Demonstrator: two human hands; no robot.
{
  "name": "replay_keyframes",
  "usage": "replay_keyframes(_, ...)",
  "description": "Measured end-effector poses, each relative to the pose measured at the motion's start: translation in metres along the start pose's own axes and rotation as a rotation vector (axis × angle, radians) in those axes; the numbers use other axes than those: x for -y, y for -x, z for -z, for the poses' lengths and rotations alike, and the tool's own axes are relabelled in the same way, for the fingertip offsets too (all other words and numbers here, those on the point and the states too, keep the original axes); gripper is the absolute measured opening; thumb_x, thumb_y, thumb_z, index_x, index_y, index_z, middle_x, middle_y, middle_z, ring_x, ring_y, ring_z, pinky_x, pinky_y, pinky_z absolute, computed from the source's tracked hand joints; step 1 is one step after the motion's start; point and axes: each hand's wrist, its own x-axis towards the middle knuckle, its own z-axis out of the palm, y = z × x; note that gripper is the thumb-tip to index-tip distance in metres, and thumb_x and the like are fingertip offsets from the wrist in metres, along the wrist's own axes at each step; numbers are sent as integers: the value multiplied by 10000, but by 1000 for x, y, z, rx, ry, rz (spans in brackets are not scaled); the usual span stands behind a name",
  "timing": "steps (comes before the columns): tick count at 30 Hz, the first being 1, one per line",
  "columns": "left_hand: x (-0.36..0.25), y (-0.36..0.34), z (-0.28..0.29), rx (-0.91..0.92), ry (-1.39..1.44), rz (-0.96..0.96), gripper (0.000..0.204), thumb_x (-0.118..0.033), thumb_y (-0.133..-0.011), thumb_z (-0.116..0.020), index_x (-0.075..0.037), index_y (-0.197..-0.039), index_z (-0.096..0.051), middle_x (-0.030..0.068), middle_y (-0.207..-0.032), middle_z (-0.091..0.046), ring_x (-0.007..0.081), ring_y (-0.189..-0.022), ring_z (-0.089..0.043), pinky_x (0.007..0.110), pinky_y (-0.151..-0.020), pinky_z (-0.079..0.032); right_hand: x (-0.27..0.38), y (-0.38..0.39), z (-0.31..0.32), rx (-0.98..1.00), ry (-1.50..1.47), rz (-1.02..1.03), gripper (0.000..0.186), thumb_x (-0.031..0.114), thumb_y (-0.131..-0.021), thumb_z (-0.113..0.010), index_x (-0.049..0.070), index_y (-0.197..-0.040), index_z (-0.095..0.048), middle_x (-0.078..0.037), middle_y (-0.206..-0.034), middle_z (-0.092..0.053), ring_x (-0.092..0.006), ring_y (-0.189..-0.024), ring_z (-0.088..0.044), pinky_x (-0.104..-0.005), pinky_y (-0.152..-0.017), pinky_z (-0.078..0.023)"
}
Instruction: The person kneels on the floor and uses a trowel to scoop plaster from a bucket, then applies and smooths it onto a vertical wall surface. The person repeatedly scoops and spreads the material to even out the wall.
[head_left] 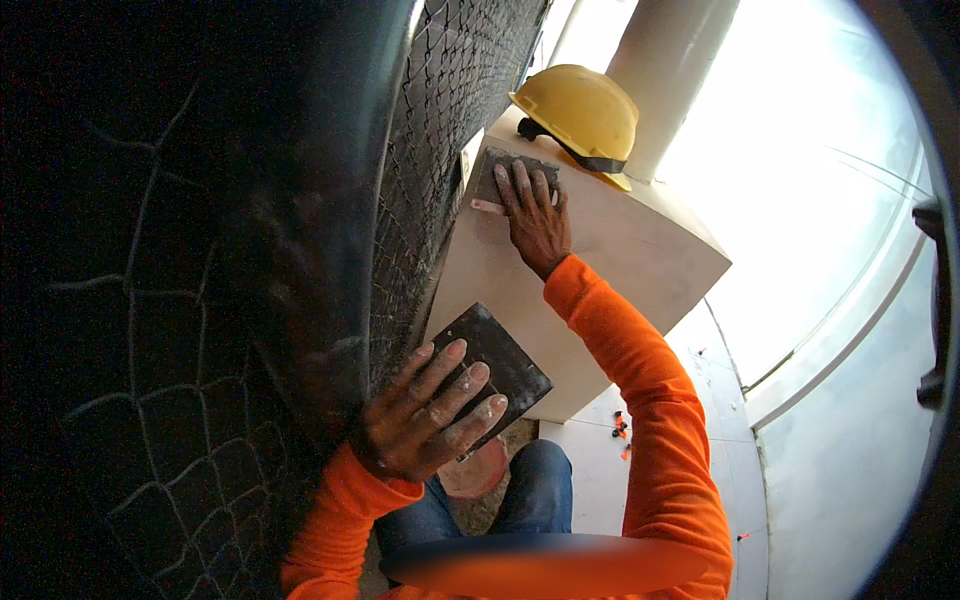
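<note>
My right hand (535, 215), dusted with pale powder, is stretched forward with its fingers laid over a dark flat rectangular pad (490, 180). A pinkish-white strip shows along the pad's near edge. The pad lies against the upper part of a smooth beige block (620, 265). Closer to me, my left hand (425, 415) grips a dark square plate (505, 365), its whitened fingers across the plate's near left side. That hand's thumb is hidden. The plate is tilted and overlaps the block's lower corner.
A yellow hard hat (585, 115) rests on top of the block, beside a round column (670, 80). Chain-link fencing (435, 130) runs close on the left. A reddish round container (475, 468) stands between my knees. Small orange and black pieces (620, 425) lie on the pale tiled floor (700, 440).
</note>
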Motion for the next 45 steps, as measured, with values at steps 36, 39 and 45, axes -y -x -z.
replay_keyframes(36,-38,116,-127,-520,1894,1647,340,-42,-971,-662,-29,-1302,-589,148,-1265,-676,275,-1116,-700,408,-906,-631,78,246,133,172,-1791,-356,292,177,-955,-699,103,-1237,-721,-97,-1291,-708,-253,-1216,-623,-393,-1044,-472)
replay_keyframes(39,-49,105,-124,-483,1841,1689,369,-64,-970,-676,-48,-1325,-578,118,-1237,-690,255,-1035,-707,379,-812,-626,80,269,121,365,-2000,-715,308,164,-953,-679,112,-1255,-711,-121,-1305,-704,-280,-1240,-612,-430,-1073,-458)
replay_keyframes(45,-50,97,-114,-516,1483,1604,384,-92,-1013,-626,-28,-1376,-522,136,-1312,-621,246,-1174,-636,433,-998,-543,101,306,127,410,-1660,-1226,332,100,-1006,-600,66,-1335,-638,-101,-1282,-689,-261,-1214,-630,-396,-1038,-511)
